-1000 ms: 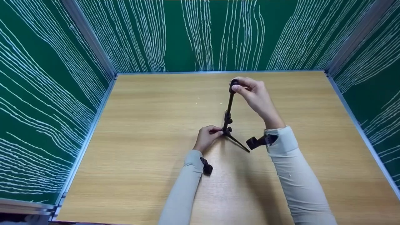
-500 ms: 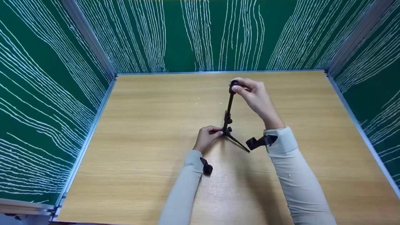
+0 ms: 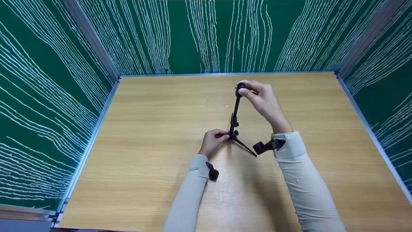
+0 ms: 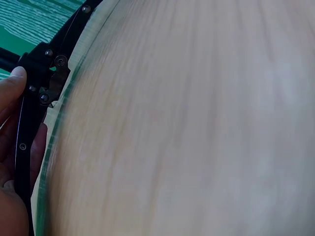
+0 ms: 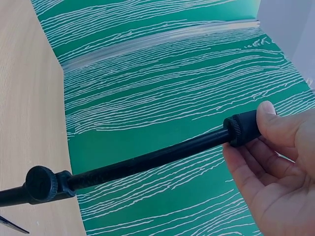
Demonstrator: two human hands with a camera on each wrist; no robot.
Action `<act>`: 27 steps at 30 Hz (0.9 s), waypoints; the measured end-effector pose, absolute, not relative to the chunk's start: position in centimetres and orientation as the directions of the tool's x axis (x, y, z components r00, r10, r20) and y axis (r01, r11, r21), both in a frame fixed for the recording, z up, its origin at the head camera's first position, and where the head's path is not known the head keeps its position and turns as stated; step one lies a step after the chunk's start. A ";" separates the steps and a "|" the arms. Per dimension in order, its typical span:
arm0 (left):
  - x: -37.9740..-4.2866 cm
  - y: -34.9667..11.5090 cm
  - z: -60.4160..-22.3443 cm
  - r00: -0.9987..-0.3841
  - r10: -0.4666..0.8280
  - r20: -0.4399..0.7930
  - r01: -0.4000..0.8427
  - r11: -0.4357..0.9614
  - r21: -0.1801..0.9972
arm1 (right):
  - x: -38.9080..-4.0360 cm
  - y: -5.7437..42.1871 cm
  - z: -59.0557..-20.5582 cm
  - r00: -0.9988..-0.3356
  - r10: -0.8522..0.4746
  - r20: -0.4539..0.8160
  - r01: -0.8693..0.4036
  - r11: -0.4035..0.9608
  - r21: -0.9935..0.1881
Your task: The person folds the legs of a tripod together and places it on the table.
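Note:
A slim black tripod stand (image 3: 236,108) leans slightly over the table, its top end raised. My right hand (image 3: 265,101) pinches the thick end piece at the top between thumb and fingers; the right wrist view shows a ribbed collar (image 5: 234,131) just below that grip. Lower on the pole sits a round knob (image 5: 41,184). At the riveted hinge near the bottom (image 4: 37,73), my left hand (image 3: 213,141) pinches the stand with thumb and fingers. One thin leg (image 3: 247,148) slants from the hinge toward the front right.
The wooden table (image 3: 145,167) spreads around the hands, with a few tiny pale specks near its middle. Green panels (image 3: 183,42) with white wavy lines wall in the back and both sides, joined by metal posts (image 3: 93,42). A small black camera (image 3: 213,174) is strapped at the left wrist.

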State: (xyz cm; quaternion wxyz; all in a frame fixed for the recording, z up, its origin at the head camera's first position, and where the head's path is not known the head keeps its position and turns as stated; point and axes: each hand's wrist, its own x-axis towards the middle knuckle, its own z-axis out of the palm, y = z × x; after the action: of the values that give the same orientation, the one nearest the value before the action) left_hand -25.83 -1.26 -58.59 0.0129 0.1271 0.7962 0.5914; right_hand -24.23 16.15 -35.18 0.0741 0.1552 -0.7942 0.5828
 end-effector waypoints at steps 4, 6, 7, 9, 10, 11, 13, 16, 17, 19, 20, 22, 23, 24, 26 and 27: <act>-25.8 -1.3 -58.7 -0.967 0.218 0.130 0.188 0.271 0.944 | -24.2 16.1 -35.6 -0.944 -0.164 0.288 -0.323 0.265 -0.908; -25.9 -1.3 -58.7 -0.968 0.219 0.126 0.184 0.269 0.946 | -24.3 16.1 -35.7 -0.944 -0.161 0.289 -0.323 0.258 -0.910; -25.9 -1.3 -58.7 -0.968 0.218 0.123 0.181 0.270 0.946 | -24.3 16.1 -35.8 -0.944 -0.160 0.290 -0.323 0.253 -0.912; -25.8 -1.3 -58.6 -0.969 0.216 0.116 0.174 0.274 0.946 | -24.3 16.1 -35.9 -0.944 -0.160 0.290 -0.323 0.251 -0.912; -25.8 -1.3 -58.7 -0.970 0.216 0.115 0.173 0.274 0.946 | -24.3 16.1 -35.9 -0.943 -0.161 0.290 -0.323 0.254 -0.912; -25.8 -1.3 -58.7 -0.970 0.215 0.114 0.172 0.274 0.946 | -24.3 16.1 -36.0 -0.944 -0.162 0.288 -0.322 0.256 -0.911; -25.8 -1.3 -58.7 -0.970 0.212 0.115 0.173 0.276 0.945 | -24.3 16.1 -36.0 -0.945 -0.165 0.283 -0.319 0.261 -0.911; -25.7 -1.3 -58.6 -0.970 0.213 0.119 0.174 0.266 0.948 | -24.3 16.0 -36.1 -0.945 -0.168 0.281 -0.317 0.251 -0.915; -25.7 -1.3 -58.6 -0.970 0.212 0.118 0.173 0.265 0.949 | -24.3 16.0 -36.2 -0.945 -0.167 0.280 -0.315 0.247 -0.916; -25.7 -1.3 -58.5 -0.971 0.211 0.115 0.170 0.264 0.949 | -24.3 16.0 -36.3 -0.945 -0.167 0.280 -0.314 0.241 -0.918; -25.7 -1.3 -58.5 -0.971 0.211 0.111 0.165 0.262 0.951 | -24.3 16.0 -36.3 -0.946 -0.167 0.279 -0.313 0.238 -0.919; -25.7 -1.3 -58.5 -0.972 0.211 0.108 0.163 0.265 0.950 | -24.3 16.1 -36.4 -0.947 -0.164 0.277 -0.312 0.245 -0.918; -25.7 -1.3 -58.6 -0.972 0.211 0.106 0.162 0.265 0.951 | -24.3 16.0 -36.5 -0.947 -0.164 0.277 -0.311 0.247 -0.918; -25.8 -1.3 -58.6 -0.972 0.211 0.105 0.160 0.265 0.951 | -24.3 16.0 -36.5 -0.947 -0.164 0.277 -0.312 0.250 -0.917; -25.8 -1.3 -58.7 -0.972 0.210 0.107 0.161 0.259 0.952 | -24.3 16.0 -36.6 -0.947 -0.163 0.278 -0.313 0.252 -0.916; -25.9 -1.3 -58.7 -0.972 0.209 0.109 0.163 0.259 0.952 | -24.3 16.0 -36.6 -0.946 -0.162 0.280 -0.314 0.254 -0.915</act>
State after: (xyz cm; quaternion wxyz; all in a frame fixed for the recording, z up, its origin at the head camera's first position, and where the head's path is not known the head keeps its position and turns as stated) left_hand -25.85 -1.32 -58.75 0.0194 0.1173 0.7931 0.5974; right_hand -24.28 16.01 -36.63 0.0642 0.1508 -0.7891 0.5919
